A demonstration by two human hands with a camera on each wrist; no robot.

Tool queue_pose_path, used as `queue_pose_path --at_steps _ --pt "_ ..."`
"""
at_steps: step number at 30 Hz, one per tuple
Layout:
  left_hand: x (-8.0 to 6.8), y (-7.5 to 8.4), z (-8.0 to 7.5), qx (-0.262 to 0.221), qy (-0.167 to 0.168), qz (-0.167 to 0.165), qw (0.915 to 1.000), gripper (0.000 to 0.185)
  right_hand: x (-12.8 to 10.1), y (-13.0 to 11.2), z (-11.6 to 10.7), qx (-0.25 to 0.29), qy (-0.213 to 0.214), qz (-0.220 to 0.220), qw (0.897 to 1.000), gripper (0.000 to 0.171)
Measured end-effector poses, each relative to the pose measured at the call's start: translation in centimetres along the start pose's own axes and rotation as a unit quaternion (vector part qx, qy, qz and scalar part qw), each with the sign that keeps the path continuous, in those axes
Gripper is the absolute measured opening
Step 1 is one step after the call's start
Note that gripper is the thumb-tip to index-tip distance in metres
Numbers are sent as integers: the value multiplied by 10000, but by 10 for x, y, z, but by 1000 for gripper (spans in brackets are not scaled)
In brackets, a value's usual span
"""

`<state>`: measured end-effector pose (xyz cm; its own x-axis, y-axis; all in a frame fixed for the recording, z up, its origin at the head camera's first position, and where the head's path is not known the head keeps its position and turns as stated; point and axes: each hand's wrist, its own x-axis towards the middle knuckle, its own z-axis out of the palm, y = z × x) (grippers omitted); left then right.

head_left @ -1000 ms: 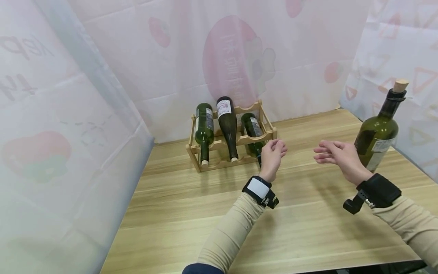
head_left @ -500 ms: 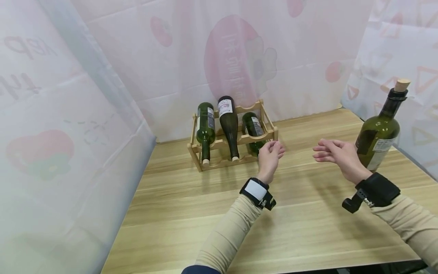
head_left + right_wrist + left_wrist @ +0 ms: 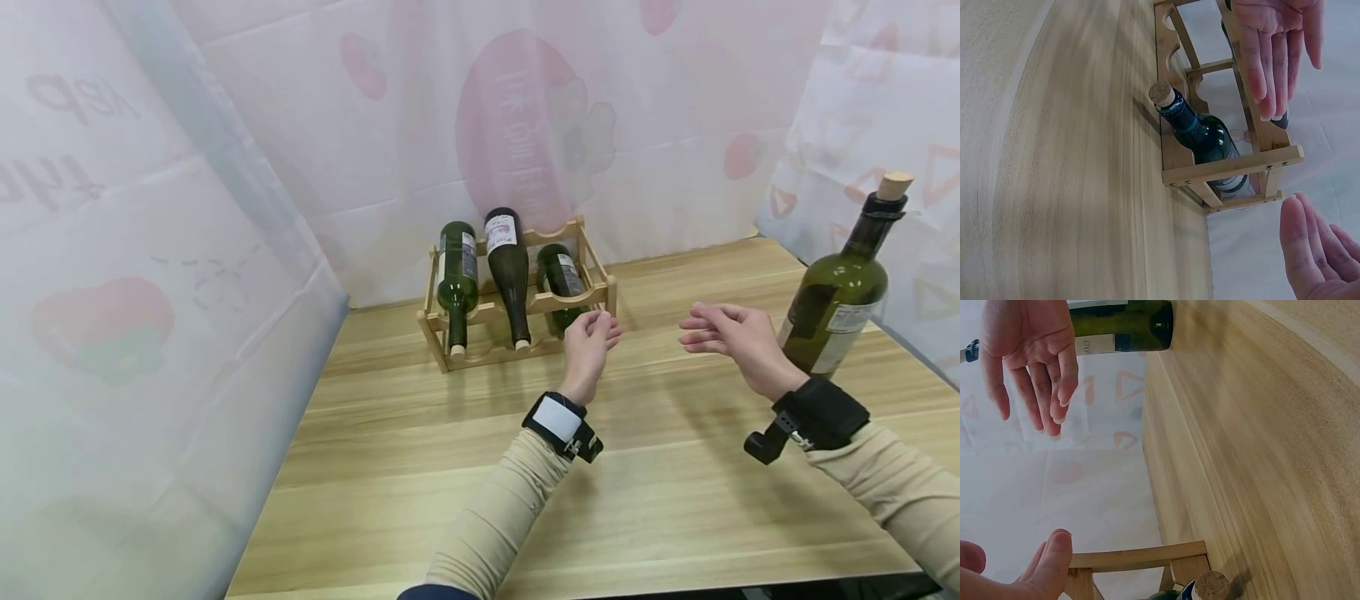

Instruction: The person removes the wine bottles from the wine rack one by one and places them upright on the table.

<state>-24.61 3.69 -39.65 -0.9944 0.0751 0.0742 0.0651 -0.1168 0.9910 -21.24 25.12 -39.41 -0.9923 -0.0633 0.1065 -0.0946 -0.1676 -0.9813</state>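
A wooden rack stands at the back of the table with three green bottles lying in it: the left bottle, the middle bottle and the right bottle. My left hand hovers just in front of the rack's right end, fingers relaxed, holding nothing. My right hand floats to its right, palm toward the left hand, also empty. The right wrist view shows the corked right bottle in the rack, with the left hand above it.
An upright green bottle with a cork stands at the table's right side, just behind my right wrist. White printed sheets wall in the table at the left, back and right. Bare wooden tabletop lies in front of the hands.
Both hands stay empty and nearly still. The left hand has eased slightly back from the rack, and the view has shifted a little.
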Motion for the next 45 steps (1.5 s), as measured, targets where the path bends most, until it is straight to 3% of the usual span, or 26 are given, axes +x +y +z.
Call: queue_pose_path --at_steps 5,17,45 --pt "-2 0 -3 5 -14 -5 10000 34 2 -1 5 -269 182 127 9994 16" --pt "-2 -1 -10 45 29 -54 10000 34 7 3 14 101 -21 118 9999 16" --pt "-6 -4 -20 130 134 -116 9998 31 14 4 37 120 -220 53 9997 16"
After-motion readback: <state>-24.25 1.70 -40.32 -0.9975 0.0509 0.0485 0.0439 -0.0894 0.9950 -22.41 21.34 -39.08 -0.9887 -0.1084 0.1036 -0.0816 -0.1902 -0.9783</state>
